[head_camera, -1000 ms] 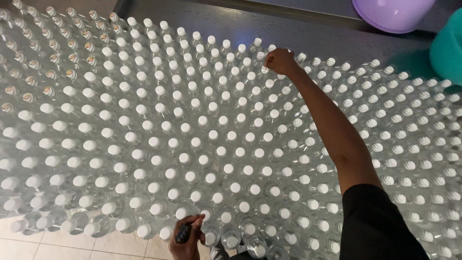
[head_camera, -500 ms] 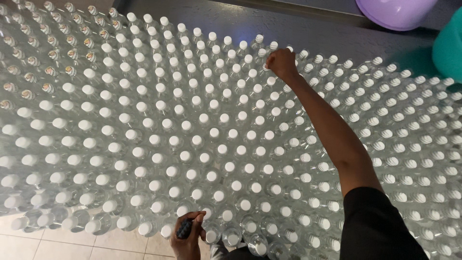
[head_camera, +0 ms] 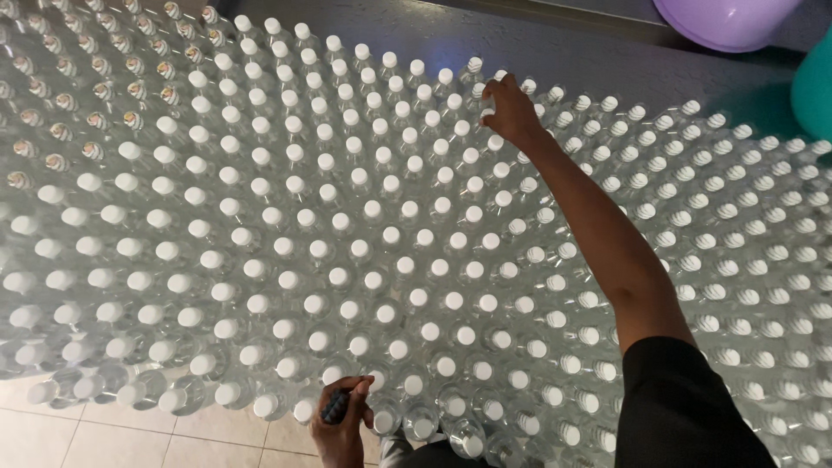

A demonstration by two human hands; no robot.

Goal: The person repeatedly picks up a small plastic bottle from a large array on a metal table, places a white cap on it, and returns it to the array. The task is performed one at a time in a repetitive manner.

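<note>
— Counting what is held: how many things?
— 1 dark marker [head_camera: 336, 406] is gripped in the left hand [head_camera: 342, 425], at the near edge. The right hand [head_camera: 511, 111] is closed around 1 white-capped bottle [head_camera: 488, 114] at the far edge; hundreds are packed together, beyond counting.

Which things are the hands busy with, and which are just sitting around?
In use:
- right hand, reaching to the white-capped clear plastic bottles at the far edge
- left hand, gripping a small dark marker-like object by the near bottles

Just lying about:
- round purple plastic basin
- teal plastic container
- dark floor strip
</note>
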